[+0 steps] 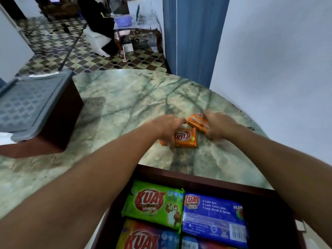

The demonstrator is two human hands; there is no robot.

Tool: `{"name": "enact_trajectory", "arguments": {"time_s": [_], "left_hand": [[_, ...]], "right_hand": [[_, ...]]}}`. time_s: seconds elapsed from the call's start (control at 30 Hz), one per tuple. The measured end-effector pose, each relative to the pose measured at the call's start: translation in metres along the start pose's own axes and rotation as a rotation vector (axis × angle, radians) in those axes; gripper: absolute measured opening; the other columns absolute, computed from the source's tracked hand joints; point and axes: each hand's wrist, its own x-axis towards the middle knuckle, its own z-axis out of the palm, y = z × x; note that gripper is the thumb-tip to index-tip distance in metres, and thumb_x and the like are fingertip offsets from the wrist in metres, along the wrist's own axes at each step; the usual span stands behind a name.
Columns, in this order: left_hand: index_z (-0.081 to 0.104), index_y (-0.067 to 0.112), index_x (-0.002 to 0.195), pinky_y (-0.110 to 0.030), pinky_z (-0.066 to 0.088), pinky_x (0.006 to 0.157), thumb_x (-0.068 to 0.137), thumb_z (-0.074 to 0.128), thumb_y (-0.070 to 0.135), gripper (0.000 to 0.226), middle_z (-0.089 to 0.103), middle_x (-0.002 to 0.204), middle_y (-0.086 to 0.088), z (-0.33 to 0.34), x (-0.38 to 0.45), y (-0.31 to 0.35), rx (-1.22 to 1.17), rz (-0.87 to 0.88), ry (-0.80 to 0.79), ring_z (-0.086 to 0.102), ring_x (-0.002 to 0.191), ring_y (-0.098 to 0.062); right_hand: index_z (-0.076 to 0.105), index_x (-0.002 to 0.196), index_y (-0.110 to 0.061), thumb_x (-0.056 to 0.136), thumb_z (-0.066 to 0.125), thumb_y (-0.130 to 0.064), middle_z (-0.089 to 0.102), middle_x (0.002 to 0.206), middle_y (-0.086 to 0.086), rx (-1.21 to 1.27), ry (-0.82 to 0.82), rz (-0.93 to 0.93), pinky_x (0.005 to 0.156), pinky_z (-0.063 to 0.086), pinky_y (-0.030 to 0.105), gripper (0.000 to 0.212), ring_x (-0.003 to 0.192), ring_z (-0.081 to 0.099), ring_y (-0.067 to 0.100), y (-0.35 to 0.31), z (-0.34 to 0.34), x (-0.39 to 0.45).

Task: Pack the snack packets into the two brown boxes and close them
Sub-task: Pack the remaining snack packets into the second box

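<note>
Open brown box (269, 203) at frame bottom already part-filled; two orange packets (185, 139) mid-frame grasped, left hand (167, 128) and right hand (217, 126); judged light, crinkly, slippery; best pinched by edges.

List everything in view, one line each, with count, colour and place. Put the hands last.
orange packets: two, on the table's far middle
green packet: one, in the near box
blue packet: one, beside the green packet
open box: one, brown, near edge
closed box: one, brown with grey lid, left
marble table: one, greenish
left hand: grips the nearer orange packet
right hand: grips the farther orange packet
</note>
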Motion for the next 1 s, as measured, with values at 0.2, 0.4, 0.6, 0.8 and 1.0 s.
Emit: {"name": "enact_trajectory", "arguments": {"time_s": [0.2, 0.4, 0.6, 0.8, 1.0], "left_hand": [[0.056, 0.024, 0.127, -0.027, 0.043, 0.080, 0.061, 0.080, 0.038, 0.072, 0.061, 0.115, 0.000, -0.035, -0.063, 0.008, -0.110, -0.051, 0.134, 0.054, 0.107, -0.020], [0.059, 0.025, 0.125, -0.029, 0.045, 0.083, 0.054, 0.079, 0.040, 0.075, 0.063, 0.114, 0.000, -0.071, -0.164, 0.041, -0.079, 0.052, 0.216, 0.055, 0.105, -0.020], [0.057, 0.027, 0.127, -0.029, 0.044, 0.088, 0.054, 0.079, 0.043, 0.079, 0.059, 0.119, 0.004, -0.043, -0.250, 0.085, -0.076, 0.107, 0.073, 0.053, 0.112, -0.018], [0.061, 0.026, 0.115, -0.034, 0.051, 0.083, 0.057, 0.073, 0.045, 0.062, 0.060, 0.113, 0.002, -0.008, -0.280, 0.095, 0.044, 0.079, -0.019, 0.056, 0.105, -0.018], [0.051, 0.025, 0.132, -0.035, 0.046, 0.087, 0.075, 0.068, 0.027, 0.060, 0.048, 0.124, -0.004, 0.012, -0.279, 0.093, 0.019, 0.031, 0.075, 0.051, 0.113, -0.023]], "right_hand": [[0.050, 0.115, -0.018, 0.076, 0.067, -0.029, 0.065, 0.108, 0.012, 0.061, 0.136, -0.002, 0.067, 0.042, 0.031, 0.044, 0.092, 0.060, 0.031, -0.007, -0.029, -0.069], [0.053, 0.113, -0.023, 0.070, 0.071, -0.028, 0.066, 0.104, 0.004, 0.043, 0.183, -0.078, 0.069, 0.044, 0.032, 0.046, 0.091, 0.060, 0.027, -0.038, -0.072, -0.179], [0.052, 0.119, -0.027, 0.071, 0.070, -0.030, 0.063, 0.108, 0.000, -0.001, 0.078, -0.099, 0.074, 0.044, 0.032, 0.052, 0.097, 0.057, 0.021, -0.053, -0.058, -0.282], [0.047, 0.136, -0.028, 0.079, 0.066, -0.028, 0.051, 0.135, -0.003, 0.017, -0.066, -0.184, 0.097, 0.042, 0.030, 0.060, 0.123, 0.045, 0.015, -0.055, -0.023, -0.329], [0.054, 0.133, -0.025, 0.075, 0.074, -0.028, 0.045, 0.131, 0.008, -0.112, 0.013, -0.216, 0.089, 0.048, 0.042, 0.062, 0.120, 0.042, 0.028, -0.058, 0.007, -0.329]]}}
